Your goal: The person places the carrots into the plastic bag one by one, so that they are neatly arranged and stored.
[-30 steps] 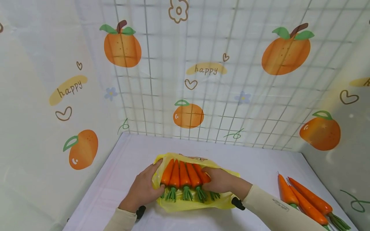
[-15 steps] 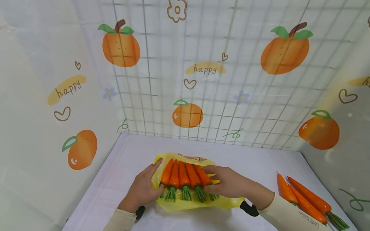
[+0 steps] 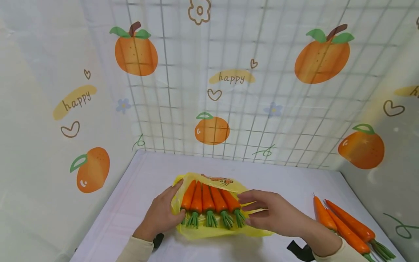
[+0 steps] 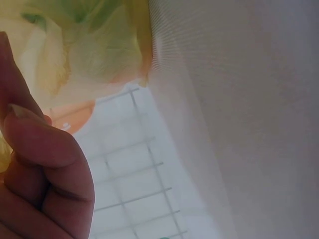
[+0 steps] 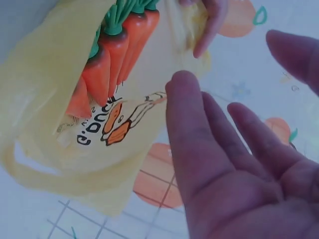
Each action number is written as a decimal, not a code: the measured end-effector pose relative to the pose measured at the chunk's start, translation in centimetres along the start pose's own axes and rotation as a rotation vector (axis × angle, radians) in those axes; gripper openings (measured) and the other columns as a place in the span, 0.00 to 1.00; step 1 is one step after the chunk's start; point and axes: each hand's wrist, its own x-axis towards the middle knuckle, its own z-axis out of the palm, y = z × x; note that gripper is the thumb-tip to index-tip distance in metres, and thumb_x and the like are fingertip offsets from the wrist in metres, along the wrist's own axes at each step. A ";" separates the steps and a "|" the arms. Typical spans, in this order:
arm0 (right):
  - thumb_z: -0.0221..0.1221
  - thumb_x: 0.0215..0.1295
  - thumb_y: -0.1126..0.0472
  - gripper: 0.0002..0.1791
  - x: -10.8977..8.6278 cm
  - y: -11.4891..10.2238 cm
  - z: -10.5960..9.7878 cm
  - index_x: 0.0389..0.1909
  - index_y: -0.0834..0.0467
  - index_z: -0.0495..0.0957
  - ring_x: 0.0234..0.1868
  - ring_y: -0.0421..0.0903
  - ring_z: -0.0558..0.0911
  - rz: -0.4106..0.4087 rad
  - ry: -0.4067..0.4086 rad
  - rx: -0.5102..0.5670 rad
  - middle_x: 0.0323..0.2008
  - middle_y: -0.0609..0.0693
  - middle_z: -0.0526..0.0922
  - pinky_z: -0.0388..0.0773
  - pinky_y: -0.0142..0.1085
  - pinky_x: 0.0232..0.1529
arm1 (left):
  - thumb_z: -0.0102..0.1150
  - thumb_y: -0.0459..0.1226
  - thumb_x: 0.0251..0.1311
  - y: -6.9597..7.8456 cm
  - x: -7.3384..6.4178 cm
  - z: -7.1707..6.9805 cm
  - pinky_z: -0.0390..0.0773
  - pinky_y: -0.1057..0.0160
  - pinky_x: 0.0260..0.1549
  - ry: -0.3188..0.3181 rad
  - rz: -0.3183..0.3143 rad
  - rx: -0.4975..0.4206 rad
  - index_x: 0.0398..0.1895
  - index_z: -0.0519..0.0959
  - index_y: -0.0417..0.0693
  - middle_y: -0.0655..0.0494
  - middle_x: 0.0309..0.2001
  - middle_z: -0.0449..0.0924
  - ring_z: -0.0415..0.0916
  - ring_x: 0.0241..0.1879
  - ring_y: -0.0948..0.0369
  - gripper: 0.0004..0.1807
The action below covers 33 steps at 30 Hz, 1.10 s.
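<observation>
In the head view, several orange carrots [image 3: 207, 198] with green stalks lie side by side in the mouth of a yellow plastic bag [image 3: 203, 234]. My left hand [image 3: 163, 210] grips the bag's left edge, thumb by the leftmost carrot's top. In the left wrist view, its curled fingers [image 4: 47, 149] are beside the thin yellow plastic. My right hand [image 3: 278, 210] is just right of the rightmost carrot, fingers spread and holding nothing. The right wrist view shows that palm [image 5: 234, 199] facing the camera, with the printed bag [image 5: 35, 94] beyond it.
Loose carrots [image 3: 351, 229] lie on the white table [image 3: 278, 176] at the right, partly behind my right forearm. A white sheet printed with oranges hangs over a wire grid [image 3: 183, 94] at the back, and similar sheeting stands at both sides.
My right hand has let go of the rightmost carrot and drawn back to the right, out of the bag, its fingers spreading. The left hand has stayed on the bag.
</observation>
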 end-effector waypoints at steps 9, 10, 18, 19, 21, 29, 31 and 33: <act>0.65 0.65 0.60 0.30 -3.0 0.6 -0.5 0.68 0.49 0.71 0.59 0.54 0.79 0.058 0.021 0.113 0.64 0.56 0.73 0.82 0.40 0.47 | 0.67 0.48 0.47 -0.6 0.1 0.4 0.74 0.50 0.57 0.010 -0.002 0.023 0.79 0.51 0.70 0.67 0.68 0.65 0.69 0.63 0.61 0.53; 0.64 0.65 0.60 0.30 -3.3 0.8 -0.5 0.68 0.50 0.70 0.59 0.54 0.78 0.047 0.023 0.112 0.64 0.56 0.73 0.81 0.40 0.47 | 0.67 0.48 0.47 -0.6 0.1 0.4 0.73 0.51 0.57 0.010 -0.007 0.025 0.79 0.52 0.70 0.68 0.68 0.65 0.69 0.63 0.62 0.53; 0.68 0.61 0.57 0.35 -6.2 2.6 -1.5 0.70 0.48 0.69 0.59 0.50 0.79 0.113 0.148 0.069 0.65 0.53 0.74 0.81 0.38 0.48 | 0.67 0.48 0.47 -0.4 -0.2 0.3 0.73 0.48 0.57 0.004 -0.018 0.019 0.79 0.53 0.69 0.68 0.69 0.64 0.67 0.65 0.60 0.53; 0.69 0.60 0.56 0.36 -6.7 2.9 -1.8 0.70 0.48 0.69 0.58 0.50 0.79 0.130 0.172 0.063 0.64 0.54 0.74 0.81 0.38 0.48 | 0.67 0.48 0.46 -0.4 -0.2 0.3 0.73 0.48 0.57 0.006 -0.018 0.018 0.79 0.53 0.69 0.67 0.69 0.64 0.68 0.65 0.59 0.53; 0.69 0.60 0.56 0.37 -7.8 3.6 -2.2 0.70 0.47 0.68 0.59 0.48 0.79 0.168 0.216 0.056 0.65 0.53 0.73 0.81 0.37 0.48 | 0.67 0.48 0.46 -0.4 -0.2 0.4 0.73 0.47 0.56 0.008 -0.018 0.015 0.79 0.53 0.70 0.67 0.69 0.64 0.68 0.65 0.59 0.53; 0.68 0.60 0.53 0.36 -11.9 7.4 -4.7 0.70 0.49 0.68 0.55 0.41 0.81 0.250 0.369 -0.020 0.61 0.54 0.77 0.82 0.36 0.46 | 0.67 0.48 0.47 0.0 -0.1 0.4 0.74 0.48 0.56 0.015 -0.017 0.016 0.79 0.54 0.69 0.66 0.68 0.66 0.69 0.64 0.59 0.52; 0.69 0.60 0.51 0.36 -12.9 8.6 -5.5 0.69 0.49 0.68 0.53 0.40 0.82 0.274 0.416 -0.069 0.60 0.54 0.78 0.82 0.35 0.44 | 0.67 0.47 0.47 0.0 -0.1 0.4 0.73 0.48 0.57 0.013 -0.018 0.009 0.79 0.54 0.69 0.66 0.68 0.66 0.69 0.64 0.59 0.52; 0.68 0.60 0.49 0.36 -13.7 9.9 -6.3 0.69 0.49 0.69 0.52 0.39 0.82 0.304 0.454 -0.112 0.60 0.53 0.78 0.82 0.33 0.43 | 0.67 0.47 0.47 0.1 -0.1 0.4 0.73 0.48 0.57 0.010 -0.024 0.005 0.79 0.53 0.70 0.66 0.68 0.66 0.69 0.64 0.59 0.52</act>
